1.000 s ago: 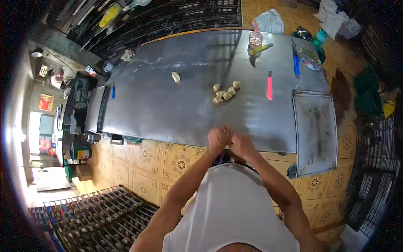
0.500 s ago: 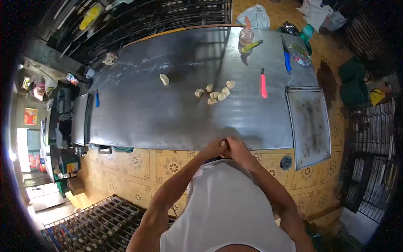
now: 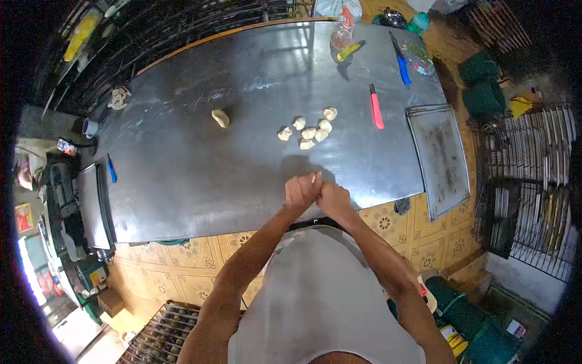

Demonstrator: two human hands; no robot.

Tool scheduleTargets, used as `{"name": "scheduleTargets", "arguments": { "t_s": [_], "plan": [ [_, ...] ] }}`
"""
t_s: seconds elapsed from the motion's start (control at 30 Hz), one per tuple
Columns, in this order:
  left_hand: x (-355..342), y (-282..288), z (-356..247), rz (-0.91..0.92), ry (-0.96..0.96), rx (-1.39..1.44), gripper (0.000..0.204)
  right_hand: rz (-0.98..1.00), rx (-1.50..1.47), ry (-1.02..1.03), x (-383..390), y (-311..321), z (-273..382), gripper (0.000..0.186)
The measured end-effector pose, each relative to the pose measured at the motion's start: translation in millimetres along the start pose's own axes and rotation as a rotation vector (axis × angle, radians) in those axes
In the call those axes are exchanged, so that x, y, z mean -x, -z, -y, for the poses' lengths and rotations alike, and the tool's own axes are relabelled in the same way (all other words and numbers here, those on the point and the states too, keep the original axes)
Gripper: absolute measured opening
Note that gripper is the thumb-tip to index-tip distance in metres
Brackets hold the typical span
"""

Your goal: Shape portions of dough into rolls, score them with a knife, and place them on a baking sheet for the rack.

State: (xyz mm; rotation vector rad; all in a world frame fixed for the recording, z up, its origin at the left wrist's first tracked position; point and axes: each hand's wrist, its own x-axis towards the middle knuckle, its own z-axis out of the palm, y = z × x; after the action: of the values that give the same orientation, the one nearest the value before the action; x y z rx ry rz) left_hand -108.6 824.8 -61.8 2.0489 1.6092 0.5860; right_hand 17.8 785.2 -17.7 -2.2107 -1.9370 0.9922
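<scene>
Above the near edge of a metal-topped table (image 3: 182,176), my left hand (image 3: 301,189) and my right hand (image 3: 334,199) are closed and pressed together. A small pale bit shows at the fingers where they meet. Whether it is dough or a fingertip, I cannot make out. Just beyond them lies a loose group of several small pale dough pieces (image 3: 308,133). A longer lump of dough (image 3: 220,118) rests by itself to their left. Farther right on the table is a knife with a pink handle (image 3: 377,110).
At the far right stand a clear spray bottle (image 3: 342,39), a yellow-green cutter (image 3: 350,51) and a blue-handled knife (image 3: 402,68). A metal tray (image 3: 439,161) overhangs the right end. Leftward are a small blue tool (image 3: 111,168), a crumpled cloth (image 3: 119,97) and a mug (image 3: 90,127).
Both hands, still together, have moved forward from the table's near edge to over its top. The whole view has turned slightly. The dough pieces keep their arrangement.
</scene>
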Motion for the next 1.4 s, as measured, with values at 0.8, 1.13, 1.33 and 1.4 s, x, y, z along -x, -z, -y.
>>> {"name": "scheduleTargets", "arguments": {
  "t_s": [0.8,1.13,1.33,1.4],
  "plan": [
    [-159.1,108.4,182.0,-0.086,0.333,0.8,0.021,-0.022,-0.529,0.061,23.5,-1.4,-38.5,0.028],
    [41.2,-14.9,48.2,0.28,0.187,1.027,0.038,-0.039,-0.33,0.361,11.6,27.7,-38.9,0.041],
    [47.9,-34.2,-64.3,0.164,0.062,0.304,0.038,-0.124,-0.395,0.451,31.3,28.1,-127.8,0.052],
    [63.3,-60.0,-73.9,0.079,0.068,0.28,0.04,-0.101,-0.48,0.533,36.1,34.3,-134.8,0.056]
  ]
}}
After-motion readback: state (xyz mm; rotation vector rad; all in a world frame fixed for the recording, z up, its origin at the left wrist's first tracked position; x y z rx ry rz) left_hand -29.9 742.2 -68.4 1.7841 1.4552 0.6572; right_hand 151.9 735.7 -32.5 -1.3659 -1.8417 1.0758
